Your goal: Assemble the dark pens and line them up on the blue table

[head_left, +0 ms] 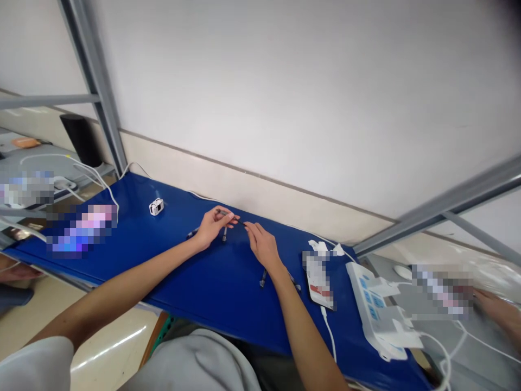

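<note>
Blue flat tabletop (211,293): runs along the foot of a pale wall (285,108), under both forearms.
Left hand (212,227): thumb and fingers pinched together on a thin black stick-like piece (240,221).
Right hand (262,243): fingertips closed on the other end of the same piece, thumb side towards the left hand.
Thin black stick-like piece: raised above the tabletop, spanning the gap between the two hands; its exact kind is too small to tell.
Small dark pieces with metallic-looking ends: one (224,234) just beside the left hand, one (263,278) near the right wrist, others partly hidden by the forearms.
White boxy gadget with dark face (156,206): on the tabletop, well apart from the left hand.
Blurred bright-screened device (85,231): at the left end.
Black-edged blurred device (319,279): right of the right forearm, white cable (329,331) at its lower end, crumpled white tissue (321,248) by its top.
Long white power strip (370,304): near the right end, plugs in it.
</note>
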`<state>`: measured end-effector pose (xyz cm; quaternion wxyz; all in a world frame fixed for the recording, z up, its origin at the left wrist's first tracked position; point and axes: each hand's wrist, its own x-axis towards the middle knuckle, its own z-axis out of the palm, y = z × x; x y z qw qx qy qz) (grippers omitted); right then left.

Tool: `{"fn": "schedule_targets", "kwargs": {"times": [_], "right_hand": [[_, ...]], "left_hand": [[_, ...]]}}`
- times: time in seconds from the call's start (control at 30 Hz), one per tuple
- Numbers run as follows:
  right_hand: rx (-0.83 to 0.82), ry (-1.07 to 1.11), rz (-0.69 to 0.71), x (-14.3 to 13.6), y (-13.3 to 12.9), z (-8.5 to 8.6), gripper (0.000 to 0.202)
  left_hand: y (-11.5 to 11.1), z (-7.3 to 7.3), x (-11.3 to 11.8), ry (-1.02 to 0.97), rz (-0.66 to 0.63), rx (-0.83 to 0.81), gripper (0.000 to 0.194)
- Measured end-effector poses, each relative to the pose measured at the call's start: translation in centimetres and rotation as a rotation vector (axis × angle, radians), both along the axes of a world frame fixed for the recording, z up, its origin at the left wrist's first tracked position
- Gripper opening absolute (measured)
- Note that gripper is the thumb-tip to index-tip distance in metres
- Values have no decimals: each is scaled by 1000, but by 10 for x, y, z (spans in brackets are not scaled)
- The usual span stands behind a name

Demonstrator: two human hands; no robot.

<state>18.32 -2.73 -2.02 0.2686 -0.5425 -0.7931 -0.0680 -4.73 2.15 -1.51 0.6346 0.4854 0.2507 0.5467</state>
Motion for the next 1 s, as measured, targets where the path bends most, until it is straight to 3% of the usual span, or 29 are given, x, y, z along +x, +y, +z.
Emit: {"fn": "schedule_targets", "kwargs": {"times": [0.17, 1.0], "right_hand": [[-35, 35, -10, 2, -8, 1, 51], [90, -16, 15, 2, -7, 2, 40]], "left_hand": [[1, 6, -7, -3, -29, -28, 51], [1, -1, -12, 10, -167, -87, 51]]}}
